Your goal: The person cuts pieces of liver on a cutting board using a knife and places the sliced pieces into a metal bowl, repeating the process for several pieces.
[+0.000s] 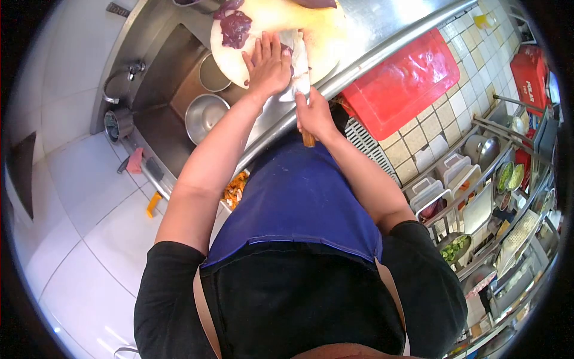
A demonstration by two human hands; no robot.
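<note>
My left hand [270, 67] lies flat on the round cutting board [326, 45], fingers stretched out. Under and beside its fingertips shows a bit of dark red meat, mostly hidden by the hand. My right hand [315, 115] is wrapped round the wooden handle of a broad-bladed knife [302, 63]. The blade points away from me over the board, close along the right side of my left hand. A glossy dark red piece of meat that looks like liver [235, 30] rests at the board's left, and another dark piece [315, 3] is at its far edge.
Left of the board is a steel sink [158, 78] with metal bowls [206, 116] and a tap [136, 69]. A red plastic lid or tub [403, 84] stands right of the counter edge. Racks with food containers [427, 200] line the right side. Orange scraps [235, 190] lie below the sink.
</note>
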